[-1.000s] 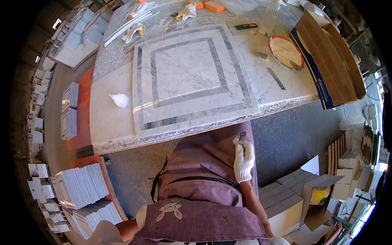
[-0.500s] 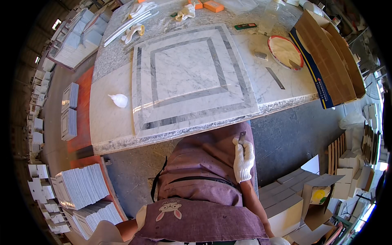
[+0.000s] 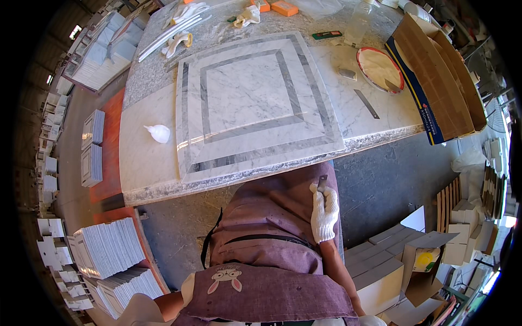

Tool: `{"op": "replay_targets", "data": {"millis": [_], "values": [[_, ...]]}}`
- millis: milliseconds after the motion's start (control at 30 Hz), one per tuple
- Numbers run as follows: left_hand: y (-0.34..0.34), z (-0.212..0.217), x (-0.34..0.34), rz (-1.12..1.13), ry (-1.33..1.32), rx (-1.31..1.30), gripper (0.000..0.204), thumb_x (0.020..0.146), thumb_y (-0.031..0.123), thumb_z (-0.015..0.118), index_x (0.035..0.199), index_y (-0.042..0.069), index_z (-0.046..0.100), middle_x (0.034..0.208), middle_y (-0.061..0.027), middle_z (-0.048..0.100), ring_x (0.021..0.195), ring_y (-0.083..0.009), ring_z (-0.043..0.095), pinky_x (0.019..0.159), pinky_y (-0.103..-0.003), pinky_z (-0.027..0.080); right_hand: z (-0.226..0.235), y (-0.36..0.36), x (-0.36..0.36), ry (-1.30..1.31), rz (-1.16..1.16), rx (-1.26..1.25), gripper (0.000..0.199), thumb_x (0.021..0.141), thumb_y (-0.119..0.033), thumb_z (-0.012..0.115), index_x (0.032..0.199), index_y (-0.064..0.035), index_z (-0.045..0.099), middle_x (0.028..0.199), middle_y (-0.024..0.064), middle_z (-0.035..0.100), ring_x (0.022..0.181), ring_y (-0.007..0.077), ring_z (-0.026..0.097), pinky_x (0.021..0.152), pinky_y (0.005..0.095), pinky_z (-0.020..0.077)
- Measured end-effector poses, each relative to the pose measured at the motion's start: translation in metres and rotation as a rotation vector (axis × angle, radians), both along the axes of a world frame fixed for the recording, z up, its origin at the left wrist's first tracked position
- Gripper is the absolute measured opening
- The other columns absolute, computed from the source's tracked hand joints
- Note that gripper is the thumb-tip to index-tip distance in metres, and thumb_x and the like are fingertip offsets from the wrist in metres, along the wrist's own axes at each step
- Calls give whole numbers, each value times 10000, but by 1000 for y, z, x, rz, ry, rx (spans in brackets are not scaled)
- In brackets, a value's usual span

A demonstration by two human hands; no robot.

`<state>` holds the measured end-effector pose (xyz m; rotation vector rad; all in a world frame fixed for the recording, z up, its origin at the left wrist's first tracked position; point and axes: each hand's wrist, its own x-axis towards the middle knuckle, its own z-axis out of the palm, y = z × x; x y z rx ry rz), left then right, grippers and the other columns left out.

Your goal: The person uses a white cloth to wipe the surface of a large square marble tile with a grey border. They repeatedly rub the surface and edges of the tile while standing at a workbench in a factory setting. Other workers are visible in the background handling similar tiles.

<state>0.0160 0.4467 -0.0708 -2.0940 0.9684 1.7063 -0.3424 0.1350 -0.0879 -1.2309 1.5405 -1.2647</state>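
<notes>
The right hand, in a white knitted glove, is closed around a small metal scraper, its fingers wrapped over the handle end. The scraper's bare end sticks out beyond the knuckles, its long axis running away from the person, roughly in line with the forearm, so it points toward the table's near edge. The hand hangs in front of the right part of the purple apron; whether it touches the cloth cannot be told. The left hand is out of sight behind the apron, so its grip cannot be told.

From the grip, the marble panel lies ahead and to the left, flat on the table, its near right corner closest to the scraper. The right hand is the nearer one in view; scraper and panel are apart.

Right of the panel, a thin metal strip lies slantwise, with a red-rimmed round dish beyond it and a cardboard box farther right. Left of the panel sits a white squeeze bulb.
</notes>
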Motion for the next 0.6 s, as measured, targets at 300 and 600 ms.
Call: {"op": "replay_targets", "data": {"millis": [300,600], "values": [[0,0,0,-7,8,0,460,944,351,571,1288,48,601,1268,-215,625,1169,-388,601,936,-444,487,-2,0,0,6,2,-3,87,972,10,577,1054,-11,598,1018,86,704,894,128,610,839,279,499],[-1,-1,1,-14,11,0,471,945,355,568,1299,46,599,1279,-216,624,1177,-387,600,940,-443,487,-1,0,1,-5,-4,5,77,972,10,578,1045,-8,596,998,79,695,884,128,608,834,278,498]]}}
